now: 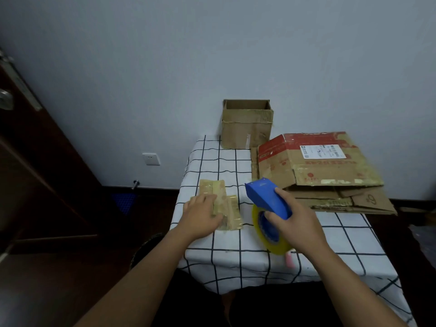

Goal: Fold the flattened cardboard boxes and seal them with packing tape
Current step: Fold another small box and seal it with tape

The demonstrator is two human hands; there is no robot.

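Item 1, nearest: desk (259,258) under a white cloth with a black grid, carrying all that follows.

Item 2: right hand (295,223), fingers wrapped around a blue tape dispenser (266,197). The roll of clear yellowish packing tape (271,244) hung below the handle, just above the cloth, with a small pink part showing at its near edge.

Item 3: left hand (203,214), fingers straight and laid flat on a small flattened carton (224,206). The carton was glossy with old tape, lay flat on the left part of the desk and was not yet raised into shape.

Item 4, farther right: stack of flattened cardboard boxes (330,185). The top one carried red print and a white shipping label; plain brown sheets lay beneath it. None was folded.

Item 5, farthest, against the wall: one brown box (246,125), standing upright with its top open. Whether its bottom was taped could not be told.

Progress, judged: one box appeared erected at most, top unsealed. The small carton and the whole stack remained to be folded and taped, so most of the work was left.
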